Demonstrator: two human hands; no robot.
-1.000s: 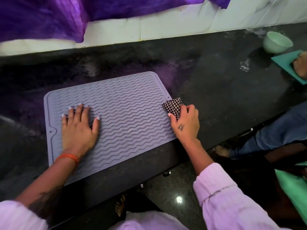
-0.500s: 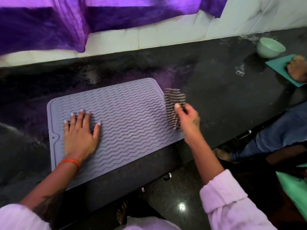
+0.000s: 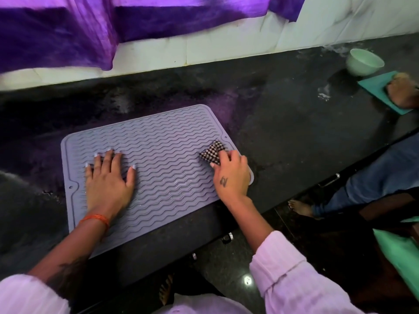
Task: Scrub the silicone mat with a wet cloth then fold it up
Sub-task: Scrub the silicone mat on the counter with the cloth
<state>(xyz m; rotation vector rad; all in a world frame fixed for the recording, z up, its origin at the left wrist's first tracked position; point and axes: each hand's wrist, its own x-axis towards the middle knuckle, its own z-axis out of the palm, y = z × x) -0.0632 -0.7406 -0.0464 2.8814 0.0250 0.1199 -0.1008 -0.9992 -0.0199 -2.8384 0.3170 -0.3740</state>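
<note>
On the dark table [image 3: 283, 137] the silicone mat [image 3: 158, 159] lies flat, the left hand [image 3: 108, 180] pressing it with straight fingers while the right hand [image 3: 231, 173] grips the checked cloth [image 3: 212, 151] at its 3 o'clock edge: scrubbing is under way, and sweeps toward 9 o'clock seem due before folding.

A home kitchen — dark stone counter [image 3: 283, 137], tiled wall [image 3: 226, 41], bowl [image 3: 364, 62].

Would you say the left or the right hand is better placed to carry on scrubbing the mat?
Right, probably. The right hand already grips the checked cloth on the silicone mat near its right edge, while the left hand lies flat on the mat, apparently steadying it.
</note>
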